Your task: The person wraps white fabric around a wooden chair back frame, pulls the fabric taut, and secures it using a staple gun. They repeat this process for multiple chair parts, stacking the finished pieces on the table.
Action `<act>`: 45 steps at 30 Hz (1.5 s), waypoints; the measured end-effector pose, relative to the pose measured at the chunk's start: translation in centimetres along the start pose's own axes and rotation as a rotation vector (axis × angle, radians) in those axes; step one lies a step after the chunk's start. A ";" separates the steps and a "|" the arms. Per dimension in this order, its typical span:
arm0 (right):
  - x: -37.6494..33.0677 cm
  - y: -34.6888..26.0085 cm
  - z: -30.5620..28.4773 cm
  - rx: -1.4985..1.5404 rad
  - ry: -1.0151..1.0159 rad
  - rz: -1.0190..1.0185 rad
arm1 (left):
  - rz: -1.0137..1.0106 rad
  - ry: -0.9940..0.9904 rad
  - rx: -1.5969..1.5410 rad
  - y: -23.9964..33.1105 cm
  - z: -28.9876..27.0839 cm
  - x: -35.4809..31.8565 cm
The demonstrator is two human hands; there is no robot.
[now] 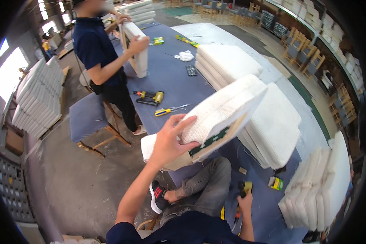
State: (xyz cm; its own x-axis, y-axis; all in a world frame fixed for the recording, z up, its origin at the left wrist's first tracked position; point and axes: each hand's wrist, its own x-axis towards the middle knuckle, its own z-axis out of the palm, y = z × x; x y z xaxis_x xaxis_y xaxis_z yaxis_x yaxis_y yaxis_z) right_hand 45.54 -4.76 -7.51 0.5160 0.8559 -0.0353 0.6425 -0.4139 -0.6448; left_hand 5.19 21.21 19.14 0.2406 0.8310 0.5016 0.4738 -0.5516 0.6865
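My left hand (171, 140) grips the edge of a white upholstered seat cushion (219, 105), thumb and fingers spread around its side. The cushion is tilted up on the blue-covered table, and its underside shows a wooden frame with dark green webbing. Low beside my right leg, my right hand (245, 201) is wrapped around a yellow and black staple gun (245, 186), partly hidden by the hand. A second staple gun (152, 97) lies on the table, near a yellow-handled screwdriver (163, 112).
Stacked white cushions (272, 122) stand right of my left hand, with another stack (319, 187) at the lower right. A small yellow-green box (275, 183) lies nearby. Across the table (171, 61), a co-worker (95, 49) holds another cushion (140, 61). A blue-covered stool (87, 118) stands left.
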 end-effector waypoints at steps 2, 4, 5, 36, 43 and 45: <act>-1.2 4.7 1.4 -0.132 -0.119 0.238 | -0.049 0.005 0.011 0.6 0.8 0.1; -3.0 8.4 2.8 -0.308 -0.186 0.395 | -0.058 -0.011 0.061 1.7 1.2 0.0; -3.9 9.8 4.1 -0.374 -0.227 0.347 | -0.069 -0.015 0.096 2.1 1.2 -0.2; -0.4 5.2 6.5 -0.914 -0.320 0.317 | 0.142 0.010 0.200 -3.1 -2.2 -6.5; -1.2 16.9 10.9 -0.735 0.047 -0.077 | 0.050 -0.022 0.234 -4.8 -2.9 -2.2; -2.5 13.8 11.8 -0.777 0.092 0.031 | -0.012 -0.033 0.176 -5.8 -3.1 -0.9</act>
State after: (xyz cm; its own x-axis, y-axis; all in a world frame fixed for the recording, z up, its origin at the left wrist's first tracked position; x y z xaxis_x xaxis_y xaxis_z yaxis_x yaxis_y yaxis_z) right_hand 46.44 -9.01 -25.31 0.5629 0.8255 0.0409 0.8221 -0.5643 0.0763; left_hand -0.40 23.42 16.29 0.2604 0.8411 0.4741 0.6175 -0.5226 0.5879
